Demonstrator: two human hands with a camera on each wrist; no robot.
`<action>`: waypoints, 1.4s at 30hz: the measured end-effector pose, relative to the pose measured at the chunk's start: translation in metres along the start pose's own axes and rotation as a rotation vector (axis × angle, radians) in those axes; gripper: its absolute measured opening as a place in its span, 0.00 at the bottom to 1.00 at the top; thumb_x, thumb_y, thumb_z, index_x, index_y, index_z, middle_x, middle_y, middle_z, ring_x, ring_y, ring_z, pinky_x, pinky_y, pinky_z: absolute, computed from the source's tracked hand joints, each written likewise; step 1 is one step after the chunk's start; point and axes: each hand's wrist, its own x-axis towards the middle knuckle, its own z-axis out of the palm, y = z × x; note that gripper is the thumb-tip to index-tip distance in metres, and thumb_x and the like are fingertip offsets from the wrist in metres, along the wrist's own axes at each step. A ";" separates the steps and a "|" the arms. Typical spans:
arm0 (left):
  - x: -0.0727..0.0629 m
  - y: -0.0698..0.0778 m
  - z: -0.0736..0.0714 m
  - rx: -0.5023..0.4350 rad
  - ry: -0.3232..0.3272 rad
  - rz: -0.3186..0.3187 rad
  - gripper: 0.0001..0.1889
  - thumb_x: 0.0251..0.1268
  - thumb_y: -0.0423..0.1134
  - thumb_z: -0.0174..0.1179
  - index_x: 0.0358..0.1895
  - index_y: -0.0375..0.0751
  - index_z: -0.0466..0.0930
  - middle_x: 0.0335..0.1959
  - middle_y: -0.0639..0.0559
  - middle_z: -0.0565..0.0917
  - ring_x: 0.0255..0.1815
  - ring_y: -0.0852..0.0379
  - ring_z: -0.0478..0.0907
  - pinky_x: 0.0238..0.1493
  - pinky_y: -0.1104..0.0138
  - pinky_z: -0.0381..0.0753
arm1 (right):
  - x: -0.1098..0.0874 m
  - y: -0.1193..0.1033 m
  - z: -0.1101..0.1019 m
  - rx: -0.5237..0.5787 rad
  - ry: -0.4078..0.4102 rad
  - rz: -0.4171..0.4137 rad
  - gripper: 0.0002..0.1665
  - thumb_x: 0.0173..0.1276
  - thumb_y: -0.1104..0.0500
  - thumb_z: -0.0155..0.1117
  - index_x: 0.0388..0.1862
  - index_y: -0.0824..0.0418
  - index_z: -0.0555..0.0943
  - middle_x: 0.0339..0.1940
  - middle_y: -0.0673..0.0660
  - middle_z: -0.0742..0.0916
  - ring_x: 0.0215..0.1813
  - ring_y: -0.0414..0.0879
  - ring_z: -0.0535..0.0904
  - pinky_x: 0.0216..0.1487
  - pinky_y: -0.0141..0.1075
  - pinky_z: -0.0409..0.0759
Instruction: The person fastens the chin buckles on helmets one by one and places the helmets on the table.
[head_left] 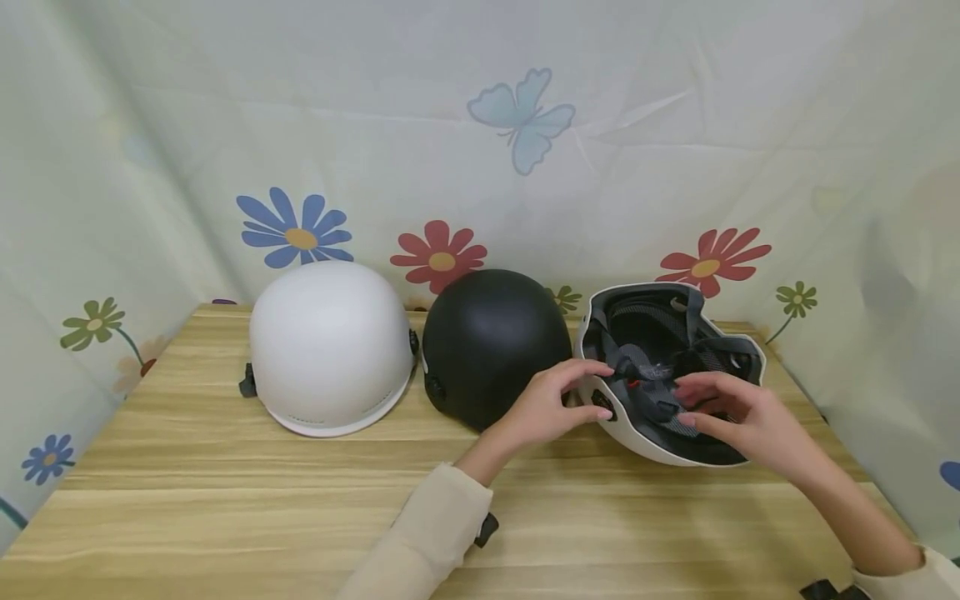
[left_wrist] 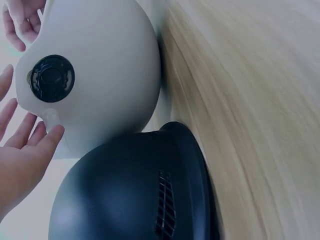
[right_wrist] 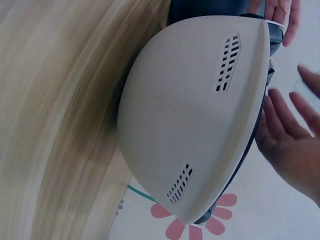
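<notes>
An upturned white helmet [head_left: 652, 442] lies on the right with its dark lining [head_left: 645, 321], straps and buckle facing up. My left hand [head_left: 543, 407] is at its left rim, thumb and fingers spread beside the round black knob [left_wrist: 52, 78] on the shell. Over the near right part of the opening is my right hand [head_left: 750, 417], its fingers loosely bent above the dark straps [head_left: 660, 408]. In the right wrist view the vented white shell rests on the table, with the fingers of that hand right at the rim.
A black helmet [head_left: 495, 333] stands dome up in the middle, close against the upturned one. Left of it is another white helmet [head_left: 330, 342], also dome up. The wooden table [head_left: 225, 500] ends at a flower-printed curtain [head_left: 600, 192] behind.
</notes>
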 end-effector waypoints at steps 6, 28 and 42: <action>-0.004 -0.004 -0.001 0.023 -0.026 0.025 0.27 0.53 0.38 0.67 0.59 0.44 0.72 0.64 0.52 0.67 0.65 0.62 0.61 0.62 0.69 0.61 | -0.013 -0.001 0.005 0.002 -0.072 0.011 0.26 0.53 0.67 0.69 0.52 0.62 0.75 0.44 0.51 0.82 0.43 0.38 0.77 0.41 0.25 0.75; -0.020 -0.017 -0.006 -0.068 -0.129 -0.181 0.41 0.52 0.35 0.67 0.69 0.47 0.56 0.67 0.53 0.61 0.64 0.54 0.63 0.60 0.61 0.65 | -0.027 0.004 0.018 -0.150 -0.066 -0.075 0.29 0.45 0.65 0.75 0.49 0.60 0.78 0.45 0.50 0.83 0.47 0.33 0.74 0.46 0.18 0.68; -0.019 -0.017 -0.004 -0.056 -0.120 -0.124 0.40 0.53 0.35 0.66 0.69 0.43 0.55 0.65 0.48 0.66 0.63 0.55 0.65 0.58 0.58 0.67 | -0.015 0.000 0.019 -0.174 0.004 -0.162 0.27 0.43 0.71 0.73 0.46 0.60 0.80 0.42 0.51 0.84 0.48 0.32 0.74 0.48 0.18 0.66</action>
